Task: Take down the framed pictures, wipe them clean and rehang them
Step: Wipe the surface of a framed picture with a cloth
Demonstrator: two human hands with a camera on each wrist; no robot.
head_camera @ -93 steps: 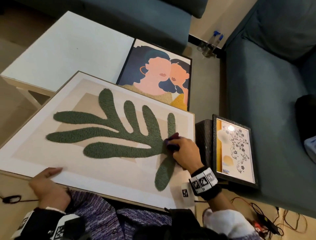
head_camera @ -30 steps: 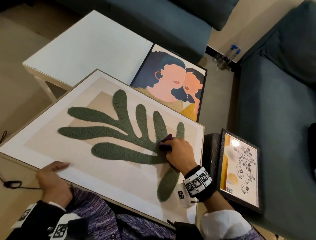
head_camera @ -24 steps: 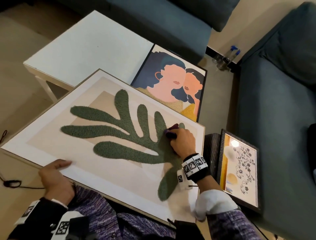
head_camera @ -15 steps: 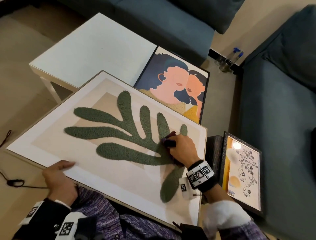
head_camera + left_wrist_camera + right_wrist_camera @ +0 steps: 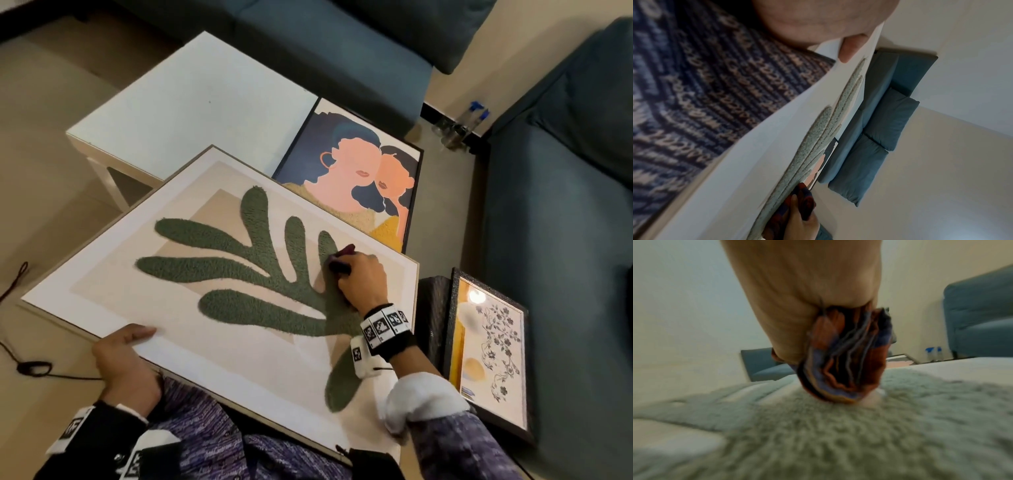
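Observation:
A large framed picture (image 5: 113,274) with a tufted green leaf (image 5: 260,274) lies tilted across my lap. My right hand (image 5: 359,277) grips a folded red and blue cloth (image 5: 340,262) and presses it on the leaf's upper right lobe. The cloth (image 5: 846,363) shows bunched under my fingers in the right wrist view, touching the green tuft (image 5: 818,434). My left hand (image 5: 126,356) holds the frame's near left edge, thumb (image 5: 851,48) on top of the white mat. In the left wrist view the cloth (image 5: 803,199) shows far along the frame.
A framed picture of two faces (image 5: 356,171) leans against the white low table (image 5: 191,102). A small floral framed picture (image 5: 489,356) rests against the blue sofa (image 5: 565,240) at right. Spray bottles (image 5: 469,126) stand in the corner. A black cable (image 5: 30,366) lies on the floor at left.
My right hand has rubbed the cloth back and forth over the leaf, ending higher toward the upper right lobe. My left hand keeps its hold on the frame's edge.

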